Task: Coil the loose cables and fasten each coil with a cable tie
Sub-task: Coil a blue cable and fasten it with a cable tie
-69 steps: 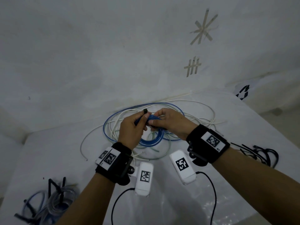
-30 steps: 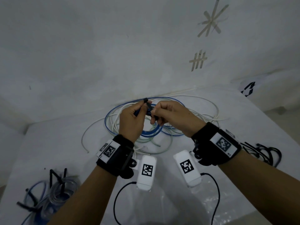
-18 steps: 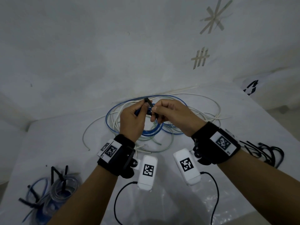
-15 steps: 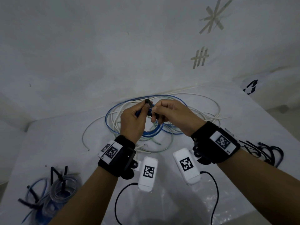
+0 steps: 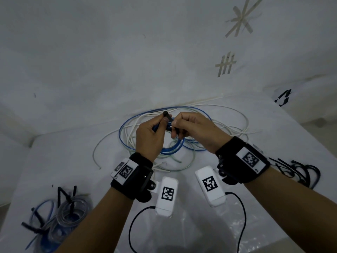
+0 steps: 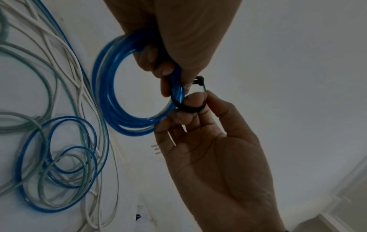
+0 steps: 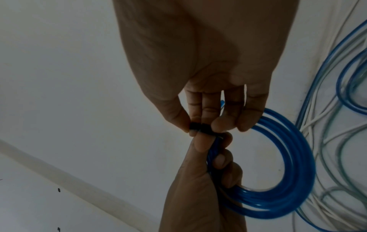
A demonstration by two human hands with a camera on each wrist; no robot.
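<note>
My left hand grips a small blue cable coil by its upper side and holds it just above the table. A black cable tie loops round the bundle beside the left fingertips, and its head sticks up above the left thumb. My right hand pinches the tie's strap between thumb and forefinger, right against the left hand. In the right wrist view the tie shows as a black band between the right fingertips, and the coil hangs below and to the right.
A loose tangle of white, blue and grey-green cables lies on the white table under and behind the hands. Tied coils sit at the near left. Spare black ties lie at the right. A wall rises close behind.
Since the earliest frame the right hand's fingers have curled in onto the tie strap. Over the last second both hands have stayed almost still.
</note>
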